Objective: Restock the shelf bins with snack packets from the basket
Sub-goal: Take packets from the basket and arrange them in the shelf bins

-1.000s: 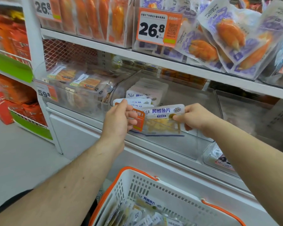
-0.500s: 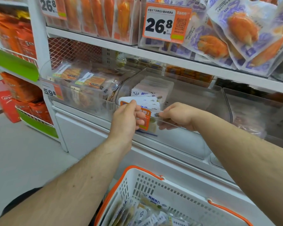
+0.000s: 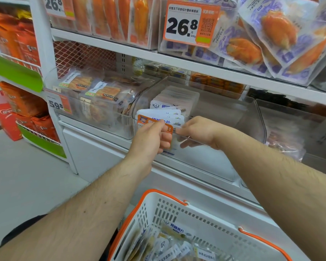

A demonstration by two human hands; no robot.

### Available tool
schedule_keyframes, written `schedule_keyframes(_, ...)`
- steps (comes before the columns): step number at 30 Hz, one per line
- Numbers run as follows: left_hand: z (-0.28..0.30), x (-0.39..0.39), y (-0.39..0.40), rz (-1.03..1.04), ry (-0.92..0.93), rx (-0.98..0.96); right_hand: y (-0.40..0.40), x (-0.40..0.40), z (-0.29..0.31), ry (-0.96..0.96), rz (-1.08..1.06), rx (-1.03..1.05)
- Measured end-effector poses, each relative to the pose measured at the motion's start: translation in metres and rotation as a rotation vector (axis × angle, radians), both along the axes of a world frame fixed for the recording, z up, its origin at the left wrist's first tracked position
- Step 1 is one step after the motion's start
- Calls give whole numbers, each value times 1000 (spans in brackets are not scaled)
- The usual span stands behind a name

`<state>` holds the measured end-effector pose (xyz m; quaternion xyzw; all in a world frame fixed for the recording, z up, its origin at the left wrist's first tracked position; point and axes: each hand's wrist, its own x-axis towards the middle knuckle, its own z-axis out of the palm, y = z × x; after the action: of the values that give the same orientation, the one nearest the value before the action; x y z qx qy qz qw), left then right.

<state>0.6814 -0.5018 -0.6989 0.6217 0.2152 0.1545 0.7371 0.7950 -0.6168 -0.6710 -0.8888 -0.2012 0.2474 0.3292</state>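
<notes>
A clear shelf bin (image 3: 211,162) holds white-and-blue snack packets (image 3: 165,113) standing in a row at its left side. My left hand (image 3: 151,137) grips the bin's front rim at an orange tag (image 3: 168,128), fingers curled. My right hand (image 3: 200,132) reaches over the same rim, its fingers curled down inside the bin. It pinches a snack packet that is mostly hidden behind my left hand. Below stands the white basket (image 3: 211,213) with orange handles. It holds several more packets (image 3: 174,231).
To the left, a neighbouring clear bin (image 3: 94,110) holds orange-labelled packets behind a 59.8 price tag. To the right is another clear bin (image 3: 290,132). The shelf above carries hanging bags and a 26.8 price card (image 3: 190,23). Grey floor lies at the left.
My right hand has lowered the packet from above the rim down into the bin and moved left toward my left hand. My left hand has stayed at the front rim.
</notes>
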Motion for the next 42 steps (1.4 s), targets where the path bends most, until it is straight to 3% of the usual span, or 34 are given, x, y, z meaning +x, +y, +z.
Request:
schedule_keyframes(3,-6,-3,-3,-117,65,103,-13,-11,2,-408,-114,-54)
schedule_keyframes(6,-15,-8,-11,-329,169,253,-30,-47,-1,-665,-228,173)
schedule_keyframes(9,-30,-14,-24,-538,266,477,-46,-76,-24,-533,-237,355)
schedule_keyframes(13,-56,-20,-39,-713,366,655,-65,-90,-79,-298,-298,343)
schedule_keyframes(20,-87,-24,-52,-991,520,921,-87,-110,-187,102,-314,31)
schedule_keyframes(24,-102,-20,-52,-1171,601,1031,-83,-133,-255,348,-164,-186)
schedule_keyframes(26,-105,-19,-52,-1213,636,1060,-77,-146,-282,394,-43,-286)
schedule_keyframes(32,-105,-14,-54,-1222,638,1092,-59,-169,-326,417,34,-405)
schedule_keyframes(42,-101,-13,-56,-1197,611,1105,-61,-163,-316,374,62,-303)
